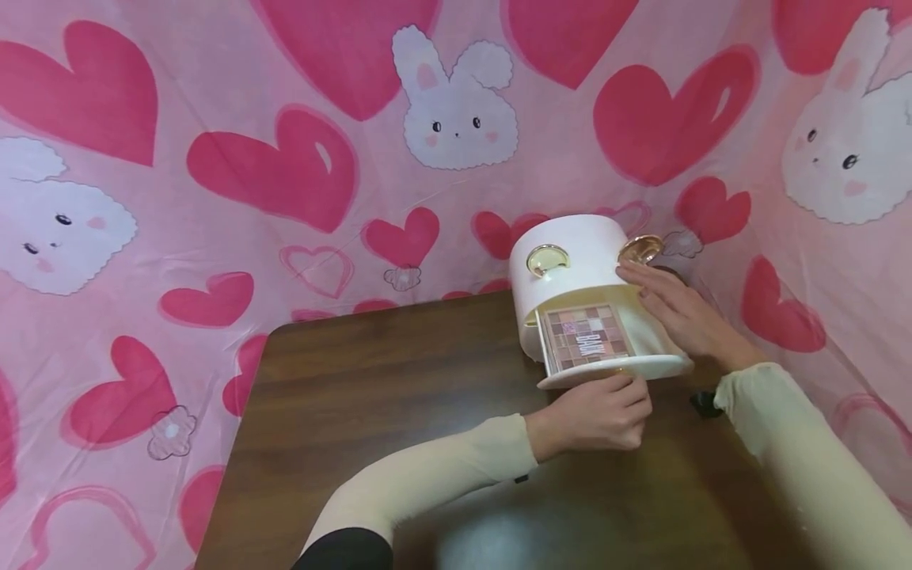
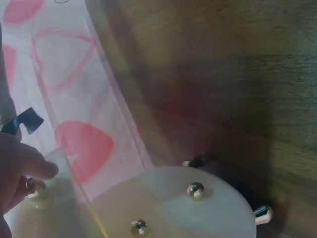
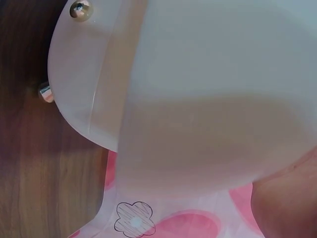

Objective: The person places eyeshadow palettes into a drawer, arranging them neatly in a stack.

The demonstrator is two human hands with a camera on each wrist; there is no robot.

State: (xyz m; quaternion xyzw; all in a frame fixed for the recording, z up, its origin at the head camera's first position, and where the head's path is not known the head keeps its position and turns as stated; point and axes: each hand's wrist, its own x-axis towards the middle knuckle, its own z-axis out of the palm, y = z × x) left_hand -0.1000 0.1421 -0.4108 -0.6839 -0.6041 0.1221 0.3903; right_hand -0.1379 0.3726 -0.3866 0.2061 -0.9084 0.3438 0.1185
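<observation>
A white rounded storage box (image 1: 570, 245) with gold trim stands at the back right of the table, its drawer (image 1: 648, 366) pulled out at the front. Inside the drawer lies an eyeshadow palette (image 1: 587, 336) with a grid of brown and pink shades. My left hand (image 1: 594, 413) pinches the gold drawer knob (image 2: 35, 188) at the drawer front. The right hand (image 1: 677, 313) rests with extended fingers against the box's right side, by a gold ear-shaped piece (image 1: 641, 249). In the right wrist view, part of that hand (image 3: 285, 208) shows at the lower right edge.
Another gold ear-shaped piece (image 1: 547, 260) sits on the box's left. More gold knobs (image 2: 195, 191) and a gold foot (image 3: 46, 92) show on the box in the wrist views. Pink cloth (image 1: 456, 198) with hearts and rabbits hangs behind the brown wooden table (image 1: 342, 396).
</observation>
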